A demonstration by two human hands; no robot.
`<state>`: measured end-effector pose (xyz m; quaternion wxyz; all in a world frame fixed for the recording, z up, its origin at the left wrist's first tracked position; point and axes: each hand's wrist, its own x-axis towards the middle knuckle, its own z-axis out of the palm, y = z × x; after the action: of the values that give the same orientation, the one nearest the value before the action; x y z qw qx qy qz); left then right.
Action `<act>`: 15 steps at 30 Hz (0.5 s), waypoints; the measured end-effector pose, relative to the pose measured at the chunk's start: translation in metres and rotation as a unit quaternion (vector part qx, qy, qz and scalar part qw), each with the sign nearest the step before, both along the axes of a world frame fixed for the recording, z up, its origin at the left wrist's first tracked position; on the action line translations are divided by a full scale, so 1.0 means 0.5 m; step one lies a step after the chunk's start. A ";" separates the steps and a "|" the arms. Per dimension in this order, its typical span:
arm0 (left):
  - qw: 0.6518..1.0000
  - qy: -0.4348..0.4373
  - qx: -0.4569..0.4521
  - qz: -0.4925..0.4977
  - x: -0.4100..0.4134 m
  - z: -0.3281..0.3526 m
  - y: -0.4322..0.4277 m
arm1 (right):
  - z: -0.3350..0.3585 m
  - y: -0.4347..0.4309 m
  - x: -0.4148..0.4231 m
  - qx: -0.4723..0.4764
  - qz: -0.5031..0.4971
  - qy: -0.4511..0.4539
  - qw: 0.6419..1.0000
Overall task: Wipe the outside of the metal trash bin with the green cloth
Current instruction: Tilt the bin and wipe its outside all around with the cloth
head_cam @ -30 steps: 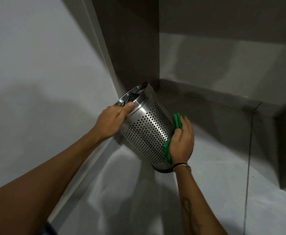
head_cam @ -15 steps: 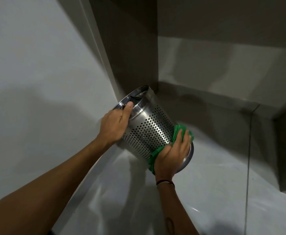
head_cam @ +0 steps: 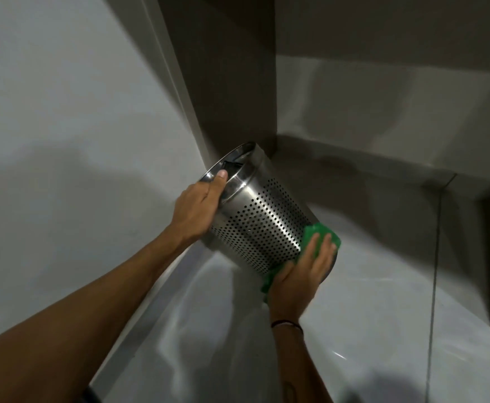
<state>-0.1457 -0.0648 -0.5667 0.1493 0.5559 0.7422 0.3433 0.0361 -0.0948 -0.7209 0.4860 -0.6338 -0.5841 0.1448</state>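
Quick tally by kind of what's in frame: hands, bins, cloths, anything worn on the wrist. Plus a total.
Hands: 2, left hand gripping the rim, right hand pressing the cloth to the bin's base end
Metal trash bin: 1, perforated, tilted, held off the floor
Green cloth: 1
Wristband: 1, dark, on the right wrist
Total: 5

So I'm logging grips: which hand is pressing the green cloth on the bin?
The right hand, flat on the green cloth at the bin's base; the left hand grips its rim.
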 end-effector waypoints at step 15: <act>0.999 0.016 0.026 0.018 0.001 0.007 0.008 | 0.086 0.048 -0.033 0.064 0.076 -0.009 0.995</act>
<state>-0.1452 -0.0607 -0.5633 0.1169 0.5513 0.7454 0.3560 0.0197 -0.0708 -0.6781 0.5081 -0.5565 -0.6427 0.1381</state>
